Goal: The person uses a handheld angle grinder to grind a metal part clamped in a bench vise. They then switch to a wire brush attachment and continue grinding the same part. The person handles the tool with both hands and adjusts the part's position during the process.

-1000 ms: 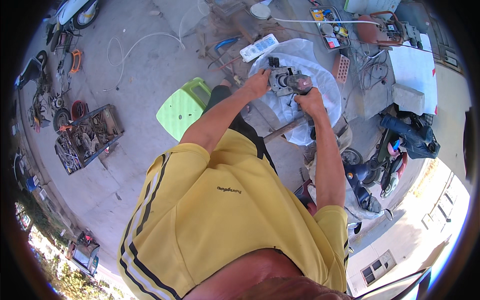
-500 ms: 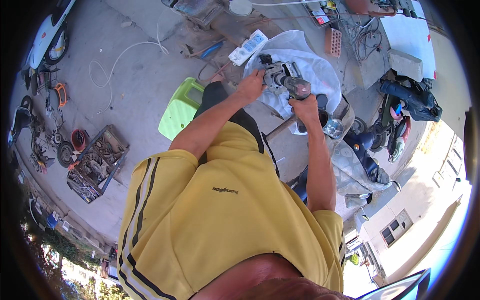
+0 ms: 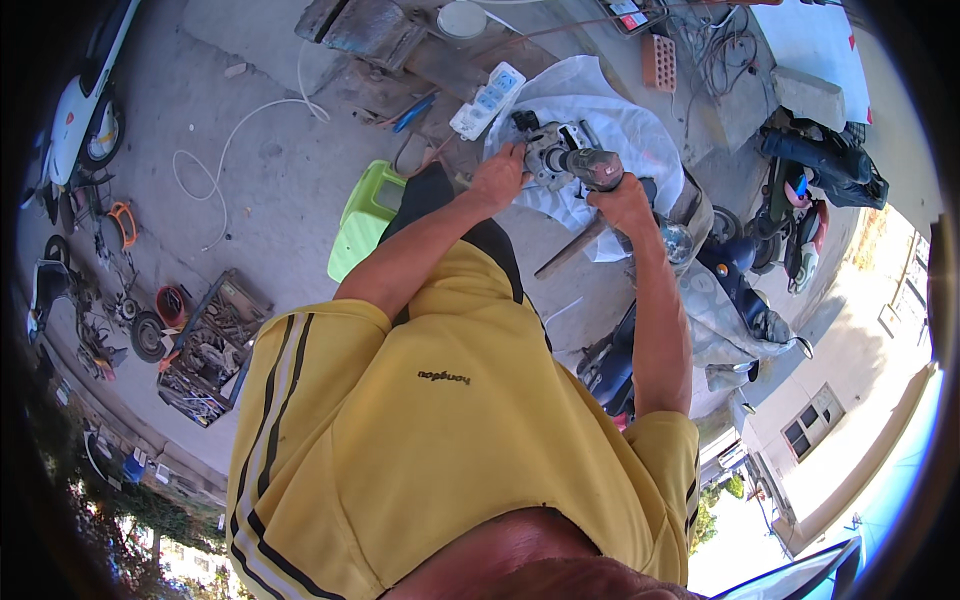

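In my right hand [image 3: 624, 205] is a power drill or driver [image 3: 598, 169], its fingers closed round the grip. The tool's nose points left at a grey metal engine part [image 3: 545, 158] and meets it or lies just over it. My left hand [image 3: 499, 177] grips the near left edge of that part; the fingertips are partly hidden. Beneath the part spreads a white plastic sheet [image 3: 648, 135]. A wooden handle [image 3: 570, 249] sticks out toward me from the sheet's near edge; its far end is hidden under my right arm.
Left of the sheet are a white power strip [image 3: 488, 101] and a green plastic stool [image 3: 360, 225] by my leg. A red brick [image 3: 659, 63] and tangled cables [image 3: 722, 60] lie at the far right. A toolbox [image 3: 215, 350] sits left; a scooter [image 3: 735, 262] stands right.
The view has shifted slightly. My hands stay on the drill and the engine part, and the drill keeps nearly the same position against it.
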Demonstrator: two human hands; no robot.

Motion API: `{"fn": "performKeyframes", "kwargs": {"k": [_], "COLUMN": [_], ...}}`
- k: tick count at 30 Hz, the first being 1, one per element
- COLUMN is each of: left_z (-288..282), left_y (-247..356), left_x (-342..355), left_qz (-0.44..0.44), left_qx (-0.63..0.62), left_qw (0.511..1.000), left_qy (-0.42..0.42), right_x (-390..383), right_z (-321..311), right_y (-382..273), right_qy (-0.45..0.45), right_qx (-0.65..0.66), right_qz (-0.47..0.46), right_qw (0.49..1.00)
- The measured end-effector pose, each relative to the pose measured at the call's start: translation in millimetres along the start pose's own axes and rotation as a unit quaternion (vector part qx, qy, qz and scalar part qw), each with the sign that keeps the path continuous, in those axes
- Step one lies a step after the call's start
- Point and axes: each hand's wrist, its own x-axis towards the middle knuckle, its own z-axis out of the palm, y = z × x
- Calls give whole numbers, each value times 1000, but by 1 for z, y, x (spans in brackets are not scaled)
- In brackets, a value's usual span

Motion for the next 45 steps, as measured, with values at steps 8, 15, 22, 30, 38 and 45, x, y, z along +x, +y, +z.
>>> {"fn": "performKeyframes", "kwargs": {"k": [8,15,22,30,38,45], "left_z": [-2,-9,-6,5,-17,2], "left_y": [0,4,0,-7,-10,-4], "left_x": [2,1,2,0,-8,4], "left_qz": [-16,-21,-16,-30,-58,-46], "left_qx": [-8,2,-12,-6,-55,-37], "left_qw": [1000,1000,1000,999,996,998], "left_qy": [-2,-7,-6,-17,-29,-15], "right_x": [-25,-22,-5,16,-37,-49], "right_z": [26,16,-12,22,-8,54], "right_y": [-14,-19,-17,-17,31,50], "right_qy": [47,42,3,88,114,118], "right_qx": [83,22,-81,163,284,171], "right_qz": [82,47,-64,0,-3,15], "right_qw": [992,998,995,983,952,978]}}
